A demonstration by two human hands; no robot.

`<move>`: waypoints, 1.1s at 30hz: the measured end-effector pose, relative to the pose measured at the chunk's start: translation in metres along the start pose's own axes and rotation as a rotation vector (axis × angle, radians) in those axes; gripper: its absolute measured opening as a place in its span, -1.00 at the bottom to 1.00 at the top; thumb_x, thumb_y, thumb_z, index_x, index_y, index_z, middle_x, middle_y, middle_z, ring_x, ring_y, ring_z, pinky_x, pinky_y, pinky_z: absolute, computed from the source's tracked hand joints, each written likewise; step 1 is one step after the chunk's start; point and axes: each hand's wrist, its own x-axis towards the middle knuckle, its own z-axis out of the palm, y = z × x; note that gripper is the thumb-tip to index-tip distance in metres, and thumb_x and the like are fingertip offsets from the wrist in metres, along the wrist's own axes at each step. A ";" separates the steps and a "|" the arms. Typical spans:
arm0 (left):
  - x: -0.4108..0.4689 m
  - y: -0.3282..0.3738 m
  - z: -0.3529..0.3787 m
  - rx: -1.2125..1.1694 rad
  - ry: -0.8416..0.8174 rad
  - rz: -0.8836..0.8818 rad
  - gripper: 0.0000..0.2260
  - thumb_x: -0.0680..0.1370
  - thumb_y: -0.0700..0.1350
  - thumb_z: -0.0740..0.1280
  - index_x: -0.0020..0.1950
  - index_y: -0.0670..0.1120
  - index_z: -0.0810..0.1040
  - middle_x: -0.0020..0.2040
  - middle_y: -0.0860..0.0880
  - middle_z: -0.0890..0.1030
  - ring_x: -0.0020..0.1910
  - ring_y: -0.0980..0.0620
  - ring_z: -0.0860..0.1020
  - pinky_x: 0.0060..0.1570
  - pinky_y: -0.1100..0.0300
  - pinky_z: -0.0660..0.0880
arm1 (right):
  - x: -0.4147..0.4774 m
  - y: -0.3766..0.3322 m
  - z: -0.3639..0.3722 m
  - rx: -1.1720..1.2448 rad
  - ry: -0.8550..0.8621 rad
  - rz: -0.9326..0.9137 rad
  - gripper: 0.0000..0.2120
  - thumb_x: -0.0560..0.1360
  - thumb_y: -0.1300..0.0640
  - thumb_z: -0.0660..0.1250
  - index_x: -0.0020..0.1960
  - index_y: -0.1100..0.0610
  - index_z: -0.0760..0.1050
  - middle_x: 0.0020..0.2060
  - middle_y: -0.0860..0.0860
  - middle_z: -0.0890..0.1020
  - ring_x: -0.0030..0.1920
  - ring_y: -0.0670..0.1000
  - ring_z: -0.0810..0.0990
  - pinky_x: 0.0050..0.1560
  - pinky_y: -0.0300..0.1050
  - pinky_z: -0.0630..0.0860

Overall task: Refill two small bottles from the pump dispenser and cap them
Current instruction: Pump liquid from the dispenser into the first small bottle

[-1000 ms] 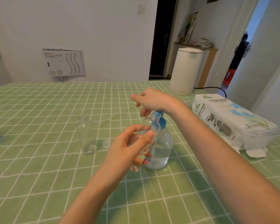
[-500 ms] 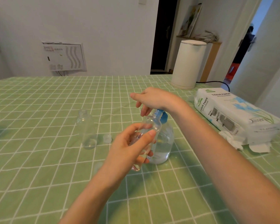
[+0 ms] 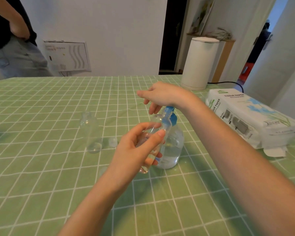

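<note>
A clear pump dispenser (image 3: 174, 149) with a blue pump head stands mid-table, part full of clear liquid. My right hand (image 3: 162, 96) rests palm-down on the pump head, fingers loosely straight. My left hand (image 3: 136, 150) grips a small clear bottle (image 3: 157, 123), tilted, its mouth up at the blue spout. A second small clear bottle (image 3: 91, 133) stands uncapped to the left, with a little liquid at its bottom. A small clear cap (image 3: 113, 141) lies beside it. Another faint clear cap (image 3: 103, 170) lies nearer me.
A pack of tissue paper (image 3: 249, 116) lies at the right on the green checked tablecloth (image 3: 41, 184). A white cylindrical appliance (image 3: 198, 63) with a black cable stands at the far right. A person (image 3: 8, 36) stands beyond the table's far left edge.
Both hands hold the same pose at the dispenser. My view has tilted and shifted, and a person has come into sight at the far left.
</note>
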 end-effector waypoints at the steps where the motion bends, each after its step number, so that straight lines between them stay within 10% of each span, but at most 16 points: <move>1: 0.000 0.000 0.000 0.002 0.003 -0.001 -0.79 0.37 0.12 0.41 -0.02 0.16 0.60 -0.19 -0.03 0.66 -0.40 0.12 0.58 -0.54 0.32 0.39 | 0.000 0.000 0.000 -0.006 -0.005 0.006 -0.53 0.60 -0.15 0.08 0.11 0.20 0.55 -0.12 0.08 0.70 0.02 0.08 0.65 0.10 -0.04 0.46; 33: -0.002 -0.003 0.002 -0.006 0.026 -0.004 -0.65 0.28 0.14 0.36 0.01 0.06 0.59 -0.15 -0.11 0.66 -0.42 0.12 0.57 -0.55 0.31 0.39 | -0.002 0.002 0.008 -0.049 -0.026 0.019 -0.58 0.58 -0.12 0.14 0.09 0.19 0.57 -0.02 0.11 0.66 0.04 0.12 0.63 0.17 0.01 0.48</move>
